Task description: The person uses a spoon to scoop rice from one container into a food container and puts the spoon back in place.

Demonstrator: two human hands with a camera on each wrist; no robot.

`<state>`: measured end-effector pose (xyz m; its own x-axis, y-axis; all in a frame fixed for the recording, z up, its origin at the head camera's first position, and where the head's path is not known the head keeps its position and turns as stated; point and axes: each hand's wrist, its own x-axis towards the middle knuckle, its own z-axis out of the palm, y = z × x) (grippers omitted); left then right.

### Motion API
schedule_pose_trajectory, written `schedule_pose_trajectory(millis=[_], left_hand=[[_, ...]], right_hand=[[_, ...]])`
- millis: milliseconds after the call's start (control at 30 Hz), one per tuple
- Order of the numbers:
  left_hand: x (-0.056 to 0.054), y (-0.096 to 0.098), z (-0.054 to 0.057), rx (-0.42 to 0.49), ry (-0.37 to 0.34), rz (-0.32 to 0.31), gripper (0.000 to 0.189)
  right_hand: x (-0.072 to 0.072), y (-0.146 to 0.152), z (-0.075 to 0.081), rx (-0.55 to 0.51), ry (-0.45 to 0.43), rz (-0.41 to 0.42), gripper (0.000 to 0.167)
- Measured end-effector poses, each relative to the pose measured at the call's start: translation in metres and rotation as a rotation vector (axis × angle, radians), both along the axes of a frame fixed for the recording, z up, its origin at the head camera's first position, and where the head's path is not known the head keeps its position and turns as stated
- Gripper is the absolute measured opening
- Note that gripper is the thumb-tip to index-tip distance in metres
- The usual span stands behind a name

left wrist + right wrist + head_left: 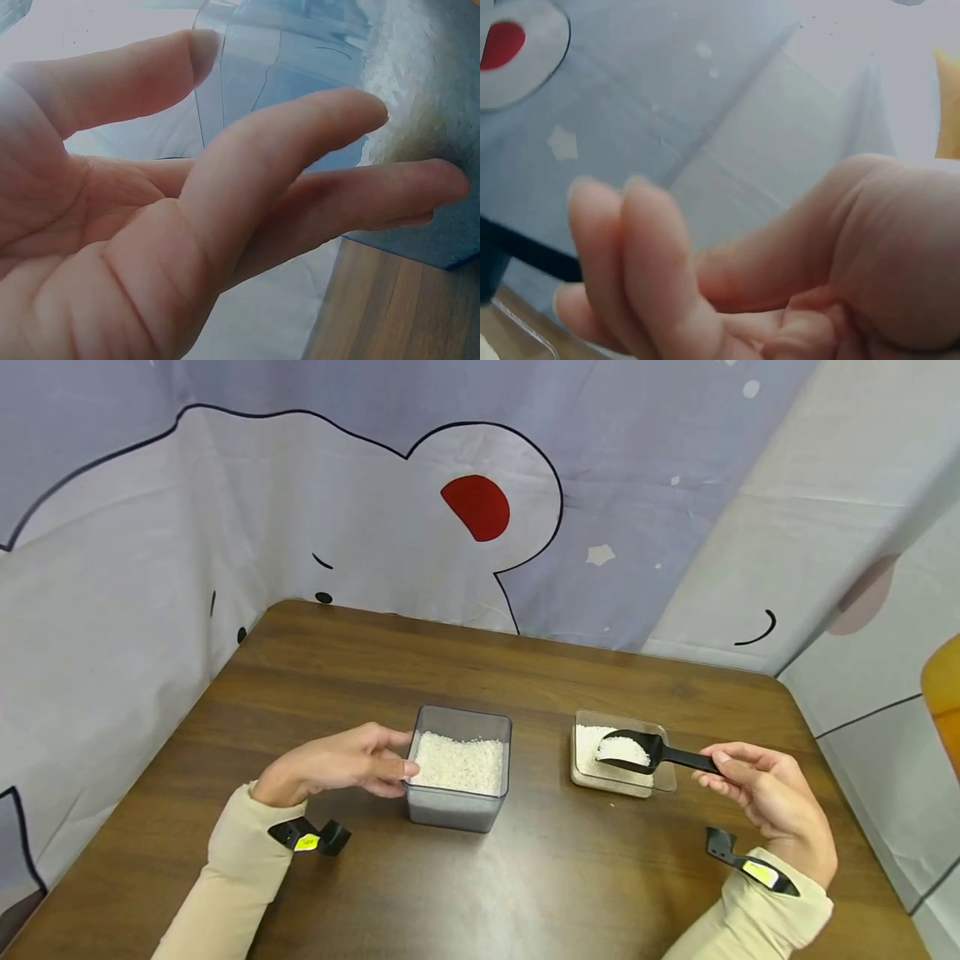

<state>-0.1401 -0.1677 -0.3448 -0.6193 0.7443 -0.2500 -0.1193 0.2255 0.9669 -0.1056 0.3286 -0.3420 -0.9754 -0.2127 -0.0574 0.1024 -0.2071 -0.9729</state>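
A clear grey square container of white rice stands on the table. My left hand holds its left side, thumb at the rim and the other fingers along the outer wall; in the left wrist view the fingers lie fairly straight. Between thumb and fingers, my right hand pinches the handle of a black scoop. Rice fills the scoop's bowl, which is over a lower clear container with rice in it. The right wrist view shows only part of the handle.
The brown wooden table ends at a printed curtain behind and at the sides. A few grains lie beside the low container. An orange-yellow shape shows at the far right.
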Motion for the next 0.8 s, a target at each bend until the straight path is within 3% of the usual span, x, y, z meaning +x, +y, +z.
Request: schedule_pose_trajectory(millis=[133, 233, 433, 600, 800], left_hand=[[0.0, 0.0, 0.001, -0.005, -0.003, 0.003, 0.054], [0.0, 0.0, 0.001, -0.011, -0.001, 0.008, 0.057], [0.0, -0.001, 0.001, -0.01, -0.005, 0.009, 0.058], [0.0, 0.0, 0.001, 0.001, -0.005, -0.001, 0.055], [0.0, 0.0, 0.001, -0.013, 0.001, 0.005, 0.058]], right_hand=[[0.001, 0.0, 0.0, 0.097, -0.021, -0.041, 0.014], [0.001, -0.003, 0.003, 0.245, -0.01, -0.076, 0.011], [0.003, -0.013, 0.017, 0.567, -0.004, -0.094, 0.031], [0.009, -0.019, 0.028, 0.781, 0.017, -0.101, 0.034], [0.015, -0.022, 0.033, 0.806, 0.057, -0.157, 0.034]])
